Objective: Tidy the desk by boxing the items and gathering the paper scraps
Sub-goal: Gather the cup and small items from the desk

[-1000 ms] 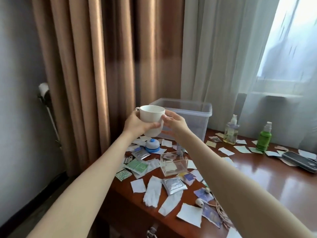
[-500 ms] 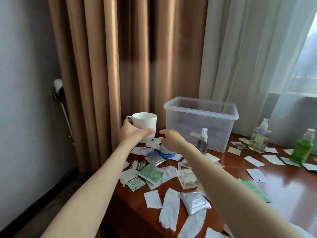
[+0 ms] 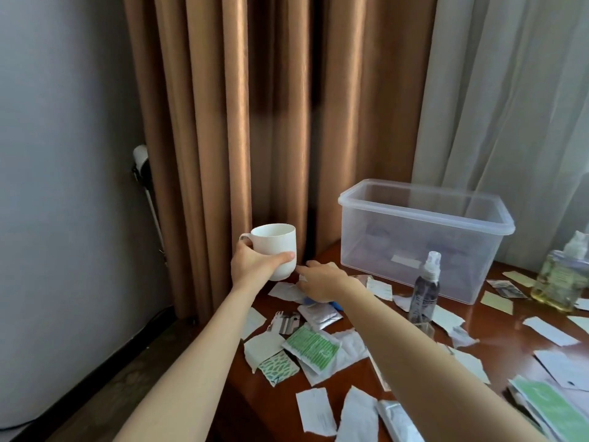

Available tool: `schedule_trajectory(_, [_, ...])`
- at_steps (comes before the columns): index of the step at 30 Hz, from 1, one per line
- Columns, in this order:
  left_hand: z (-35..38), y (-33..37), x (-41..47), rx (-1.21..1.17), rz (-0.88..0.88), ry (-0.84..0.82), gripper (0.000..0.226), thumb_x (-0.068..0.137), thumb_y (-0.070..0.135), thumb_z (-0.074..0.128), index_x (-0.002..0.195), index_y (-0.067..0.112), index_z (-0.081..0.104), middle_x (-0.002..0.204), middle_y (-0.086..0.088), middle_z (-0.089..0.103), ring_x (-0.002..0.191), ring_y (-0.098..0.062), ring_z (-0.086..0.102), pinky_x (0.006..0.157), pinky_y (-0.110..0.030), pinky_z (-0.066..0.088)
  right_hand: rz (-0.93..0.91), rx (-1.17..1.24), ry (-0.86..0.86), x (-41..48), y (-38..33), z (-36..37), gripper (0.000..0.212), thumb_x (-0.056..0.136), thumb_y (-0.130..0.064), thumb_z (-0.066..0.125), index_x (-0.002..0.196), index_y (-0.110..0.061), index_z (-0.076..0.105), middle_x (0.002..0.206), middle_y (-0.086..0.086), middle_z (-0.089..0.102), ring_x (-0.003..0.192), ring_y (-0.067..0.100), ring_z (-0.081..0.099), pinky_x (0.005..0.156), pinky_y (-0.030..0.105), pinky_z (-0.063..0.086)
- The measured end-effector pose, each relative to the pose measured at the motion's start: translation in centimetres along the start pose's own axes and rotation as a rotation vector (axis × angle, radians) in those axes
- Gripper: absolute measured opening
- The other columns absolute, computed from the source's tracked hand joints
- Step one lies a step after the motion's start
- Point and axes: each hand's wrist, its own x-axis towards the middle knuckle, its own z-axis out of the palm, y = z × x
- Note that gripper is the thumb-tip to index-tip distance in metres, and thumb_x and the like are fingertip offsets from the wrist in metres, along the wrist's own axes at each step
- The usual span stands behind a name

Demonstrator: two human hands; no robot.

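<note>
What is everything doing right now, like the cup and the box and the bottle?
White mug, upright, gripped by left hand.
Right hand, low over paper scraps, grip hidden.
Clear box, upright, no lid on.
Spray bottle, standing upright.
Paper scraps, scattered across desk.

White mug (image 3: 276, 247) upright aloft; open box (image 3: 424, 240), contents unclear.

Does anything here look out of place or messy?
Yes. Torn paper scraps and a green sachet lie strewn and overlapping across the desk beside the open clear box. The left hand holds a white mug up off the desk.
</note>
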Motion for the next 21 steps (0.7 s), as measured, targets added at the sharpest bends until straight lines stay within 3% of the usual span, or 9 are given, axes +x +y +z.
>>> schedule_trajectory(3, [0.0, -0.3, 0.3, 0.045, 0.017, -0.005, 0.087, 0.059, 0.033, 0.087, 0.132, 0.017, 0.04, 0.127, -0.003, 0.054, 0.114, -0.022, 0.053, 0.087, -0.032, 0.049, 0.056, -0.093, -0.08, 0.5, 0.0, 0.8, 0.056, 0.1, -0.038, 0.03, 0.151, -0.029, 0.009, 0.157, 0.01, 0.011, 0.142, 0.036, 0.019, 0.113, 0.052, 0.02])
schedule_trajectory(6, [0.3, -0.1, 0.3, 0.086, 0.032, -0.016, 0.088, 0.064, 0.035, 0.084, 0.136, 0.017, 0.036, 0.129, -0.004, 0.052, 0.115, -0.021, 0.052, 0.087, -0.031, 0.049, 0.107, -0.185, -0.171, 0.7, 0.0, 1.0, 0.055, 0.1, -0.043, 0.023, 0.15, -0.033, 0.005, 0.158, 0.007, 0.011, 0.144, 0.032, 0.014, 0.111, 0.06, 0.016])
schedule_trajectory(14, [1.8, 0.5, 0.0, 0.144, 0.05, -0.048, 0.09, 0.064, 0.039, 0.083, 0.136, 0.018, 0.035, 0.132, -0.003, 0.05, 0.118, -0.022, 0.051, 0.091, -0.034, 0.049, 0.1, -0.188, -0.309, -1.6, 0.8, -0.3, 0.058, 0.102, -0.04, 0.023, 0.151, -0.027, -0.003, 0.158, 0.008, 0.014, 0.144, 0.028, 0.019, 0.114, 0.041, 0.019])
schedule_trajectory(18, [2.9, 0.8, -0.4, 0.116, 0.027, -0.077, 0.092, 0.064, 0.037, 0.084, 0.138, 0.015, 0.034, 0.134, -0.005, 0.05, 0.121, -0.023, 0.05, 0.095, -0.036, 0.048, 0.092, -0.212, -0.349, -3.0, 1.3, -0.7, 0.06, 0.1, -0.045, 0.025, 0.15, -0.031, -0.005, 0.159, 0.004, 0.008, 0.146, 0.026, 0.011, 0.114, 0.042, 0.016])
schedule_trajectory(21, [3.9, 0.7, -0.8, 0.138, 0.026, -0.095, 0.089, 0.066, 0.037, 0.083, 0.137, 0.016, 0.034, 0.133, -0.005, 0.049, 0.121, -0.023, 0.05, 0.096, -0.038, 0.048, 0.088, -0.187, -0.414, -3.8, 1.4, -0.8, 0.062, 0.1, -0.042, 0.028, 0.149, -0.034, -0.009, 0.158, 0.009, 0.007, 0.143, 0.031, 0.016, 0.112, 0.041, 0.021])
